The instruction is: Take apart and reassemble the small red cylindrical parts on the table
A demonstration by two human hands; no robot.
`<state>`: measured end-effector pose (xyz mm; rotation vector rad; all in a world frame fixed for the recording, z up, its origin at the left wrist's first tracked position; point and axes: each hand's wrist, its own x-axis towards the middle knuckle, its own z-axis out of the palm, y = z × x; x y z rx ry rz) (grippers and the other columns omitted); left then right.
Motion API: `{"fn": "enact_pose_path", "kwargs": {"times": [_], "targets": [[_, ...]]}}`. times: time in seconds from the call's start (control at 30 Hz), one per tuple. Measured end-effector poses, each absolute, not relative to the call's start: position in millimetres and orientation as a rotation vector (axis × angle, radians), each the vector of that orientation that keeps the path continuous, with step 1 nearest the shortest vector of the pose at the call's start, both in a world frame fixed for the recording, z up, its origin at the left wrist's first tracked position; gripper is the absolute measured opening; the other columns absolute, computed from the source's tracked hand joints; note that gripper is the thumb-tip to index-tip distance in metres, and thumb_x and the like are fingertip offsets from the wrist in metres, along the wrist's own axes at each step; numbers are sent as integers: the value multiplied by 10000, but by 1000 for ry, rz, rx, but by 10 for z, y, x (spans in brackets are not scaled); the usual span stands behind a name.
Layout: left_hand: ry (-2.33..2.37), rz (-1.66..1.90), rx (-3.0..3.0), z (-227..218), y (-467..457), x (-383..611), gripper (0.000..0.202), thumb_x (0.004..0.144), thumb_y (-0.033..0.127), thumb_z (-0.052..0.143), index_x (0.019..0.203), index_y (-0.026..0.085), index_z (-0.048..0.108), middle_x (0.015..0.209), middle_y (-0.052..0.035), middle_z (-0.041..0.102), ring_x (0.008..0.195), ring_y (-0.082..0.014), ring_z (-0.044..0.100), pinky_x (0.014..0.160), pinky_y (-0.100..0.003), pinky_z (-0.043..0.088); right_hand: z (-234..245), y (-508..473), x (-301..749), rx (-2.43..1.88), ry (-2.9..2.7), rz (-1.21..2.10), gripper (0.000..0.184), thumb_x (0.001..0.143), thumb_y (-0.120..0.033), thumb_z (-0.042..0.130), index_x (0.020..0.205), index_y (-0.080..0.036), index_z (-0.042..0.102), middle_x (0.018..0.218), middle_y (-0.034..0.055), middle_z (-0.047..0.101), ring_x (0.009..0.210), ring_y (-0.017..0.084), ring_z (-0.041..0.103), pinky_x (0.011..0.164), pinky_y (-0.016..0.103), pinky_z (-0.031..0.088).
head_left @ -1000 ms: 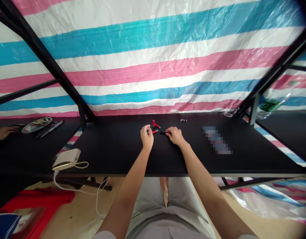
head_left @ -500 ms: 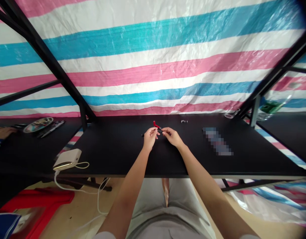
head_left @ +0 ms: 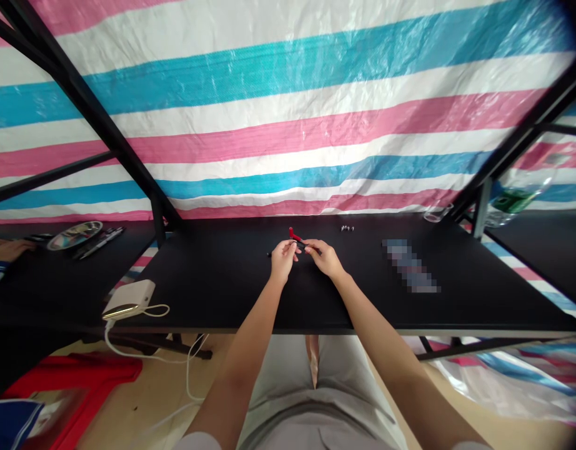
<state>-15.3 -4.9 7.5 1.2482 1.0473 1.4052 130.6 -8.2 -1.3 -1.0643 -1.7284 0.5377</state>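
Note:
Over the middle of the black table, my left hand (head_left: pixel 283 257) and my right hand (head_left: pixel 323 256) are held close together, fingers pinched. Between their fingertips is a slim black pen-like piece (head_left: pixel 300 244); its details are too small to make out. Just beyond the fingers lie small red pieces (head_left: pixel 293 234), partly hidden by my left hand. A dark tip (head_left: pixel 269 254) shows at the left of my left hand, and I cannot tell whether it belongs to the held piece. Several small shiny metal pieces (head_left: pixel 347 229) lie farther back, right of my hands.
A blurred-out flat object (head_left: pixel 411 265) lies to the right. At the left stands a white box (head_left: pixel 130 299) with a cable. A metal dish (head_left: pixel 75 235) and pens (head_left: pixel 102 242) lie on the left table. Back right are a clear ring (head_left: pixel 438 214) and a bottle (head_left: pixel 513 201).
My right fingers have come slightly closer around the black piece. The whole view has shifted a little; my left hand stays in nearly the same place.

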Motion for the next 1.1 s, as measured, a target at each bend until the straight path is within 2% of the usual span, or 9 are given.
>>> {"fn": "enact_pose_path", "kwargs": {"times": [0.4,0.67,0.77,0.87,1.1], "targets": [[1166,1499,1142,133,-72,-151,345,708,459,610,777,124,567,617,-10,585,449,-50,463,457,-193,380,69,-132,1295,-1166,-1883,286,302,869,-339,437,1111,-236,586,1008,49,646,802,179,541,805,336,419],[1137,1463,1219,112,-84,-155,322,713,415,616,838,120,581,641,-21,602,448,-54,472,460,-193,394,-13,-100,1329,-1281,-1993,156,221,868,-294,444,982,-207,612,951,61,637,850,190,539,766,324,382],[1191,1552,1222,99,-81,-165,316,755,424,564,864,127,562,653,-18,597,444,-52,466,454,-190,393,-18,-105,1325,-1349,-1979,114,190,860,-277,449,932,-196,605,942,77,608,889,203,528,764,328,377],[1242,1624,1212,80,-76,-175,305,787,424,518,884,136,543,665,-15,588,458,-56,474,453,-184,393,-5,-119,1313,-1306,-1907,155,193,860,-282,435,930,-188,588,898,76,576,846,190,526,752,317,394],[1114,1399,1556,-1,-101,-132,247,762,375,562,900,171,586,748,-38,614,595,-103,563,486,-188,407,-2,-147,1254,-1109,-1850,351,234,870,-317,389,988,-206,558,791,40,524,724,154,512,700,284,432]]}}
